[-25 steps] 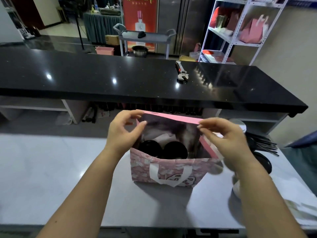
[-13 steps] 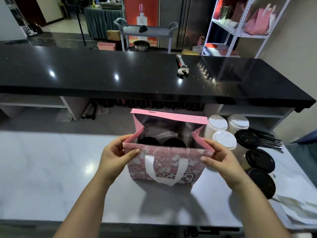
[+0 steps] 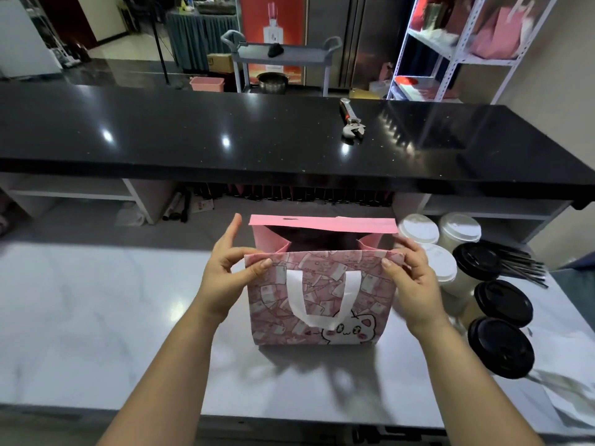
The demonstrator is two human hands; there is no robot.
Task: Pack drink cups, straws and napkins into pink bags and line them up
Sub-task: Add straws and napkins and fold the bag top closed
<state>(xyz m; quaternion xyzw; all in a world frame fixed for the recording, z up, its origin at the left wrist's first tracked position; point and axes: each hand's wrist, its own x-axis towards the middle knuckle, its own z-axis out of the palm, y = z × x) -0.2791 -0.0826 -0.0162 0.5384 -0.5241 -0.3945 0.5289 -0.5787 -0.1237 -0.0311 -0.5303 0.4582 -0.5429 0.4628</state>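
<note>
Pink bag (image 3: 322, 300): stood upright on the pale marble counter (image 3: 96, 300), straight in front of the person. Its white handle (image 3: 322, 294) lay flat against the cat-printed near face. The mouth gaped and the far flap stood raised. The inside was too dark to tell the contents.
Left hand (image 3: 225, 278): at the bag's 9 o'clock, pinching the left corner of the near top edge between thumb and curled fingers, with the forefinger pointing up free.
Right hand (image 3: 415, 281): at the bag's 3 o'clock, pinching the right corner of the same edge between thumb and fingers.
White-lidded cups (image 3: 441, 265): three, clustered just beside the bag at its 2 o'clock, partly behind the right hand.
Black-lidded cups (image 3: 504, 302): three in a line at the bag's 3 to 4 o'clock, beyond the white-lidded ones.
Straws (image 3: 521, 262): a dark bundle lying flat at 2 o'clock, behind the farthest black lid.
Black counter (image 3: 193, 130): a raised glossy top across 12 o'clock.
Wrench (image 3: 352, 122): lay on the black counter, at 12 to 1 o'clock from the bag.
</note>
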